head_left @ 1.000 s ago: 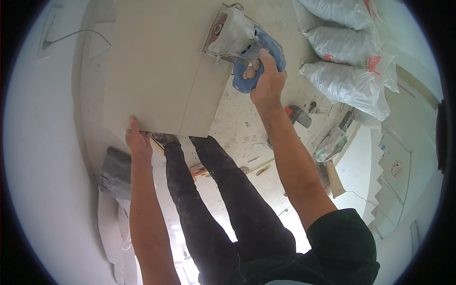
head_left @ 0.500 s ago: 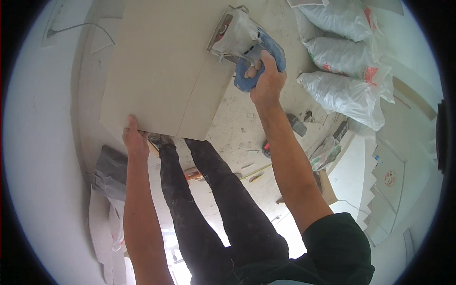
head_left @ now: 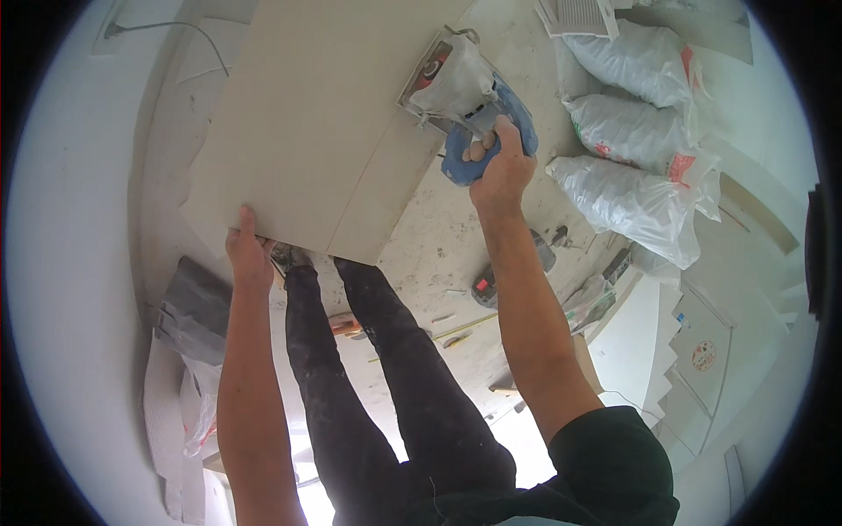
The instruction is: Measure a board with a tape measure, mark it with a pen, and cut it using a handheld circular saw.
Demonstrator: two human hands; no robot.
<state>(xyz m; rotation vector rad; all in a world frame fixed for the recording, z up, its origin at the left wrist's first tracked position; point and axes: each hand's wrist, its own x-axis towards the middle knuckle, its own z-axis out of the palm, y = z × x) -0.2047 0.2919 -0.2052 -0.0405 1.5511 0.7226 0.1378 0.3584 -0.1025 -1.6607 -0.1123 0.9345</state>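
My right hand (head_left: 504, 171) is wrapped round the blue handle of a dusty circular saw (head_left: 460, 83). Its metal base plate rests on a large pale beige board (head_left: 289, 131), near the board's right edge. A thin straight line runs along the board from the near edge up to the saw. At the board's near left side, my left hand (head_left: 251, 252) grips the edge, thumb on top and fingers mostly hidden underneath. The blade is out of sight. My dark-trousered legs stand below the board's near edge.
Several filled white plastic bags (head_left: 627, 197) lie at the right. Tools, including a black-and-red one (head_left: 484, 285) and an orange one (head_left: 345, 324), lie on the dusty floor. A grey bag (head_left: 195, 309) sits by the left wall, where a cable (head_left: 175, 24) hangs.
The whole view has shifted slightly. The saw and the board's far part appear farther right and a little lower. Both hands keep their hold.
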